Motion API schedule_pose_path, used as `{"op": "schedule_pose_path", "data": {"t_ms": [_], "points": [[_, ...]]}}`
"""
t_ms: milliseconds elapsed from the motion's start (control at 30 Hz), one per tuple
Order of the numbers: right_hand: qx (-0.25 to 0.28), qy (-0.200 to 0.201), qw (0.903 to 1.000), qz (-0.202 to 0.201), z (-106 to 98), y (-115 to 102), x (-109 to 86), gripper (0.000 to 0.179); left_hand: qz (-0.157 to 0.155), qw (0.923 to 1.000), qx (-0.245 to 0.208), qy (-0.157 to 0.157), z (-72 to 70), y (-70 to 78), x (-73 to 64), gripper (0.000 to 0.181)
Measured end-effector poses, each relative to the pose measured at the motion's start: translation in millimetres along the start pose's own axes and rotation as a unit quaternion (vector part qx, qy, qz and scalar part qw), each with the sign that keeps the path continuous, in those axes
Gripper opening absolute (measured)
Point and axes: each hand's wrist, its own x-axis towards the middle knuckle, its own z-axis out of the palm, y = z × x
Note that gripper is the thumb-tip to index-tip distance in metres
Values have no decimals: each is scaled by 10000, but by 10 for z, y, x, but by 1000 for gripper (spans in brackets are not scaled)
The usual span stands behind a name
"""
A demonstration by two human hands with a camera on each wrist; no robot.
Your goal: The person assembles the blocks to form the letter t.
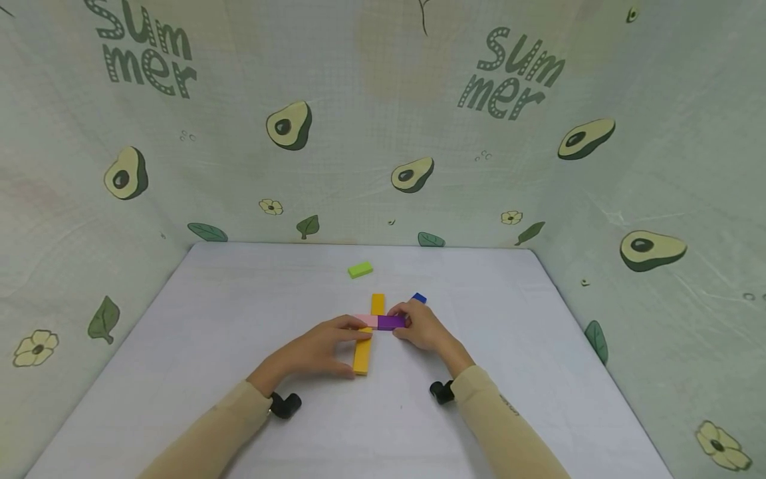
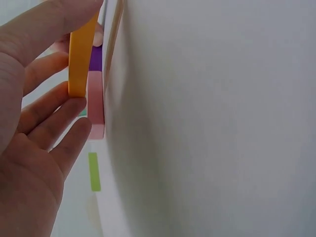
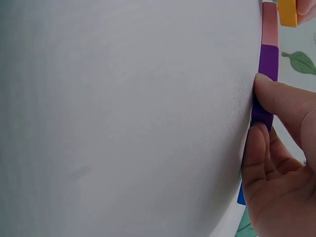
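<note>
My left hand (image 1: 316,347) holds an orange block (image 1: 362,356) by its ends, thumb at the near end and fingers at the far end. In the left wrist view this orange block (image 2: 80,61) appears raised off the cloth. Just beyond it a pink block (image 1: 368,320) lies end to end with a purple block (image 1: 389,322). At the right end of the purple block, my right hand (image 1: 423,327) pinches it between thumb and fingers, as the right wrist view shows on the purple block (image 3: 268,61). A second orange block (image 1: 378,304) extends behind the pink and purple pair.
A blue block (image 1: 420,298) shows partly behind the right hand. Farther back lies a lime green block (image 1: 360,269). White cloth covers the table (image 1: 239,286), and a printed curtain (image 1: 359,133) stands behind it and along both sides.
</note>
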Motion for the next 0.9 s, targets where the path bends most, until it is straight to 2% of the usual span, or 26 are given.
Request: {"op": "schedule_pose_path", "data": {"t_ms": [200,600,900], "points": [[-39,11,10000,-13,4,-3,2,29,-54,10000,-48,-19,33,105,78,73],[-24,-7,10000,46,10,2,15,28,16,9999,140,27,129,144,166,73],[-8,5,10000,-15,7,6,14,27,-406,9982,404,-147,178,185,184,75]]}}
